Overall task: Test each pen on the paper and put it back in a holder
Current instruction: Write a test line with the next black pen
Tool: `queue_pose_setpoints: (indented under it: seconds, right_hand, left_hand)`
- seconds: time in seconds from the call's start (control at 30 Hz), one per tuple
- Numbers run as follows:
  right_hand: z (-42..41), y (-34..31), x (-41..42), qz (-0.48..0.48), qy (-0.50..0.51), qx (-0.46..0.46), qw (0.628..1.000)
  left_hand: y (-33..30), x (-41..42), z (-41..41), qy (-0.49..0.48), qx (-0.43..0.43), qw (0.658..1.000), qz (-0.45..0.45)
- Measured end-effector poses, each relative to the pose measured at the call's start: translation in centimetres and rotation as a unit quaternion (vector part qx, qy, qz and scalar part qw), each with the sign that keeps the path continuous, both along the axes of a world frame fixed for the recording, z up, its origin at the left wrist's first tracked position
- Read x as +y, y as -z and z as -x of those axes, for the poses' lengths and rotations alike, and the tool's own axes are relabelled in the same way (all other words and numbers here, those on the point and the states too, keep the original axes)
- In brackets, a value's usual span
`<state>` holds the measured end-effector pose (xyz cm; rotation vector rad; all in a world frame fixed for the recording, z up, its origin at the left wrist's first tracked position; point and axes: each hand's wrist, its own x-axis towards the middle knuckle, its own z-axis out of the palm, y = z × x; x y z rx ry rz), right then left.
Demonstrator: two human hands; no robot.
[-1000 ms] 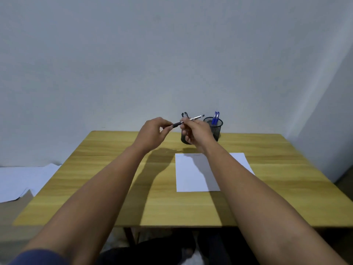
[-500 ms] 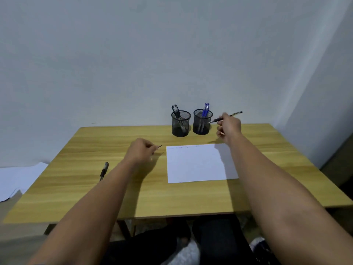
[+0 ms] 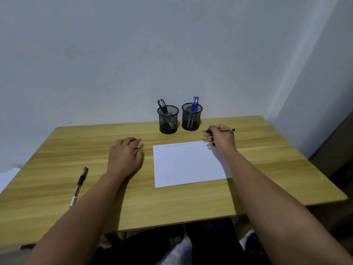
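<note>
A white sheet of paper (image 3: pixel 187 165) lies on the wooden table (image 3: pixel 191 203), with faint scribbles along its far edge. My right hand (image 3: pixel 221 139) grips an uncapped black pen (image 3: pixel 226 130) just beyond the sheet's far right corner, tip pointing left. My left hand (image 3: pixel 125 155) rests flat on the table left of the sheet, and a small black pen cap (image 3: pixel 136 148) shows at its fingers. Behind the sheet stand two black mesh holders: the left holder (image 3: pixel 168 120) has black pens, the right holder (image 3: pixel 191 117) has blue pens.
Another capped black pen (image 3: pixel 79 185) lies loose on the table's left side. White sheets (image 3: pixel 7 176) lie beyond the table's left edge. A plain wall rises right behind the holders. My knees show under the near edge.
My hands pulled the cap off the pen and drew apart. The left hand came down flat on the table with the cap; the right hand lowered the pen toward the sheet's far right corner.
</note>
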<state>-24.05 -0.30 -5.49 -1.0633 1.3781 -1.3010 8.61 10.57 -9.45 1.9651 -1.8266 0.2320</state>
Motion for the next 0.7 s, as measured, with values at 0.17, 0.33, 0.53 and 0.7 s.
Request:
queue_pose_setpoints:
  seconds: [0.17,0.33,0.53,0.7]
  right_hand:
    - [-1.4,0.3,-0.1,0.028,-0.029,-0.016,0.999]
    - [-2.6,1.1,-0.8,0.053,-0.087,0.017,0.995]
    - [-3.1,3.6,-1.4,0.047,-0.1,0.035,0.993]
    - [-2.7,4.4,-1.9,0.051,-0.094,0.034,0.994]
  left_hand:
    - [0.3,-0.3,2.2,0.105,-0.014,0.992,-0.064]
    - [1.4,-0.3,2.6,0.108,-0.007,0.992,-0.065]
    - [1.9,-0.6,2.3,0.101,0.01,0.992,-0.068]
    - [2.0,-0.7,2.4,0.095,0.028,0.993,-0.058]
